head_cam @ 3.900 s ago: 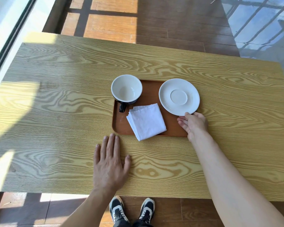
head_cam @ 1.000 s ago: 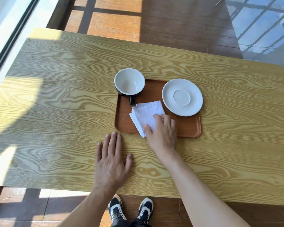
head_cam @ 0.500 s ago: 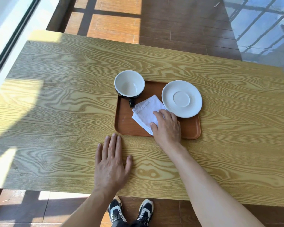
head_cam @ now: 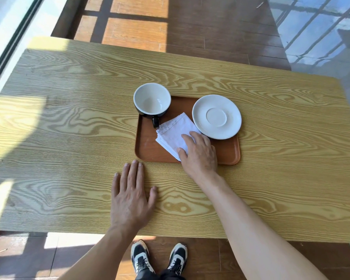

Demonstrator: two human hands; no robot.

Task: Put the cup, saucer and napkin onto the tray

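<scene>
Sunlight falls in patches on a wide wooden table [head_cam: 271, 118] with strong yellow grain, which stands on a dark plank floor [head_cam: 210, 27]. On the table lies a brown tray [head_cam: 148, 146] with rounded corners, and all three things of the task are on it. The white folded napkin [head_cam: 174, 132] lies in the middle of the tray, turned like a diamond, with one corner pointing between the cup and the saucer. The right hand [head_cam: 200, 154] rests on the near right part of the napkin: its fingers are close together and lie flat on the cloth, the thumb touches the near edge, and nothing is gripped between them as far as I can see. The cup [head_cam: 152, 99], black outside and white inside, stands upright at the far left corner of the tray, and its handle points toward the person, just beside the left corner of the napkin. It looks empty. The white saucer [head_cam: 216, 117] is at the far right corner, and its rim seems to reach over the right edge of the tray; it is just beside the napkin. The left hand [head_cam: 131, 197] lies flat on the table near the front edge of the tray, palm down, fingers a little spread, holding nothing. Below the table edge two black and white shoes [head_cam: 158, 257] show on the floor.
</scene>
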